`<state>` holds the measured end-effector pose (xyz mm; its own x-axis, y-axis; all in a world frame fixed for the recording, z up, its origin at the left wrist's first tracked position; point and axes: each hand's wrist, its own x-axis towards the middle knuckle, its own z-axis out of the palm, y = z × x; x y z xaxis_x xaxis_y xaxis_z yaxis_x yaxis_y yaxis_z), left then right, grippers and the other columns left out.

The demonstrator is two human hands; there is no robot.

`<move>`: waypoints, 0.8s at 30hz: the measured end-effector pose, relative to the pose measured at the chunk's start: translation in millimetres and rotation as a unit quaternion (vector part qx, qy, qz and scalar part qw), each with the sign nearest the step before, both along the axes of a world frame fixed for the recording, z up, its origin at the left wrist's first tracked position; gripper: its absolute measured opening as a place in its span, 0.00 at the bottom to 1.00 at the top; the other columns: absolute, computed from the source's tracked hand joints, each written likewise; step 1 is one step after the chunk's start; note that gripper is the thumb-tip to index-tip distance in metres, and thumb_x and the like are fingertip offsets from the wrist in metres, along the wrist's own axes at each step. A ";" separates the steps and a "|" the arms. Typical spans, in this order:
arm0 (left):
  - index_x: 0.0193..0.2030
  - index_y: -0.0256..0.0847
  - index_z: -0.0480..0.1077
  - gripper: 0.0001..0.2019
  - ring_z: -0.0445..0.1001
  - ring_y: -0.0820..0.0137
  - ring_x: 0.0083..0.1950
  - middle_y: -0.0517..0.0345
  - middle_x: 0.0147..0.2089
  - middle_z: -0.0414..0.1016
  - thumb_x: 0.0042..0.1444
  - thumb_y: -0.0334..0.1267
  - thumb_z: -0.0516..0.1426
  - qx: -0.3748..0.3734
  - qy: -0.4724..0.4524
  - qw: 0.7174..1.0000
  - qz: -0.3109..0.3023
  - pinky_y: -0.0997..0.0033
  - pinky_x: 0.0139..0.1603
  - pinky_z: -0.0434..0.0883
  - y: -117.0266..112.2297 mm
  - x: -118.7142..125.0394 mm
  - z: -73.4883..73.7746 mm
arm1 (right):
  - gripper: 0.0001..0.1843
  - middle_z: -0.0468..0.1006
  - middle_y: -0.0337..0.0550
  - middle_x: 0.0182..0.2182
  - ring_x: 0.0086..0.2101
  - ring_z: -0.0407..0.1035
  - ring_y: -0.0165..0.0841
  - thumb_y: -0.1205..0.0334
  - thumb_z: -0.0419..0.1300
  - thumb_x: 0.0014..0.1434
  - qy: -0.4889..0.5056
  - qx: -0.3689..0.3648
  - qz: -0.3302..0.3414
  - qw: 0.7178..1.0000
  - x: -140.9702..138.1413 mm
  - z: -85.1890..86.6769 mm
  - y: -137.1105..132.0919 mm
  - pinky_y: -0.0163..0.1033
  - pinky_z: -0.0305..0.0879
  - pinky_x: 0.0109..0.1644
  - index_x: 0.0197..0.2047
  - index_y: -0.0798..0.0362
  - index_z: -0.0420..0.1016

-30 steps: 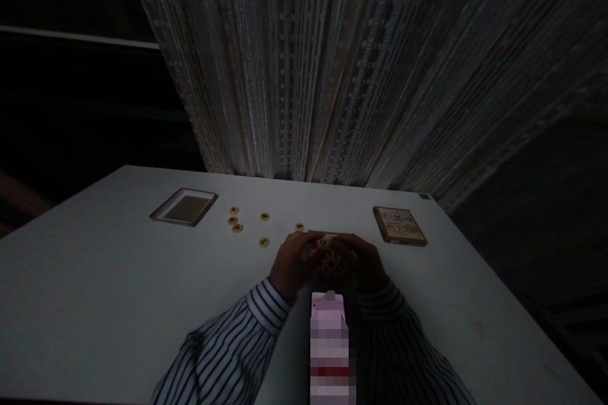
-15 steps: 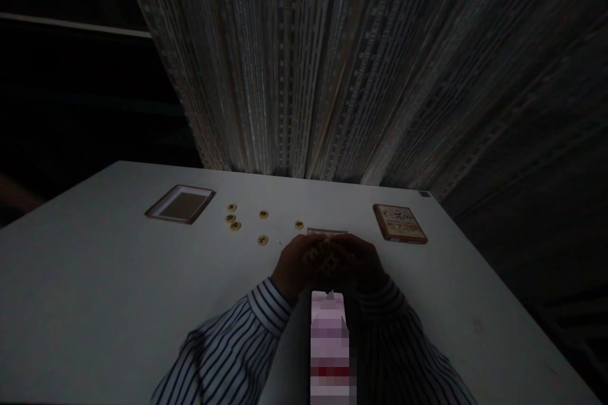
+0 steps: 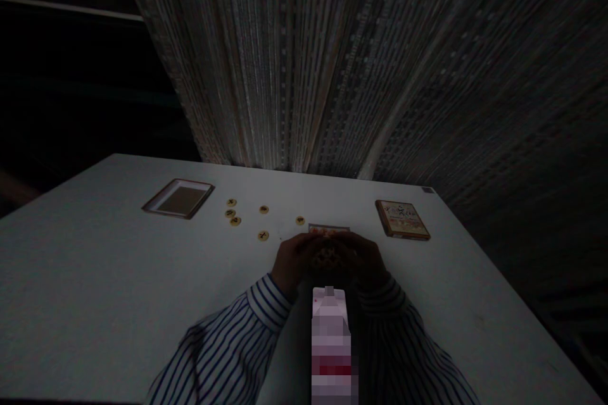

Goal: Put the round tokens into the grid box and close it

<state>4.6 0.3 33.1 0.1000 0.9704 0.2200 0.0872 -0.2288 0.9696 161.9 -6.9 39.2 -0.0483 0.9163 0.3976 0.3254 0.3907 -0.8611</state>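
Note:
In dim light, my left hand and my right hand come together at the table's middle. Their curled fingers cup a cluster of small round xiangqi pieces from both sides. Shadow hides the fingertips and how each piece is held. Just beyond the fingers shows the far edge of a flat box or tray, with reddish bits near it. To the left lie several loose round wooden discs with dark characters, the closest being one disc and another disc.
An open shallow box lies far left on the white table. A box with a printed top lies on the right. A lit phone, its screen pixelated, is below my hands. A striped curtain hangs behind.
My fingers have shifted slightly over the pieces, so more of the cluster and the far box edge shows. The view has tilted a little; the loose discs stay put.

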 end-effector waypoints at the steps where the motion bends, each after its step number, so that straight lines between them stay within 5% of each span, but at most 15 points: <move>1: 0.33 0.39 0.74 0.08 0.76 0.67 0.36 0.55 0.34 0.78 0.48 0.37 0.57 -0.014 -0.011 1.000 0.001 0.67 0.38 0.73 0.3 0.0 1.0 | 0.07 0.79 0.41 0.31 0.33 0.73 0.34 0.60 0.59 0.50 -0.007 -0.001 -0.001 1.000 -0.2 -1.3 -0.2 0.41 0.72 0.38 0.34 0.49 0.76; 9: 0.35 0.38 0.75 0.10 0.75 0.66 0.38 0.53 0.37 0.78 0.46 0.38 0.58 -0.054 -0.055 0.997 0.001 0.66 0.41 0.72 3.9 -1.3 -4.8 | 0.11 0.78 0.43 0.34 0.34 0.73 0.35 0.58 0.57 0.52 -0.077 0.037 -0.005 0.996 -4.2 -5.4 -2.3 0.42 0.71 0.37 0.39 0.50 0.74; 18: 0.35 0.37 0.74 0.10 0.75 0.66 0.38 0.52 0.37 0.78 0.46 0.39 0.58 -0.087 -0.089 0.992 -0.013 0.65 0.41 0.72 5.9 -2.4 -4.9 | 0.12 0.78 0.46 0.34 0.35 0.71 0.34 0.57 0.55 0.54 -0.198 0.130 0.008 0.972 -7.8 11.7 1.9 0.41 0.69 0.38 0.40 0.51 0.73; 24: 0.34 0.37 0.74 0.10 0.75 0.67 0.37 0.53 0.36 0.78 0.45 0.39 0.58 -0.086 -0.089 0.992 0.004 0.67 0.39 0.72 6.9 -3.1 -1.8 | 0.15 0.77 0.45 0.34 0.34 0.70 0.35 0.56 0.55 0.54 -0.347 0.145 0.044 0.925 -0.2 18.3 15.1 0.40 0.65 0.36 0.43 0.51 0.72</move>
<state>1.5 7.1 31.3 0.0660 0.9958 0.0642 -0.0879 -0.0582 0.9944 161.7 8.2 57.4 -0.4539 0.7558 0.4720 0.7167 0.6244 -0.3106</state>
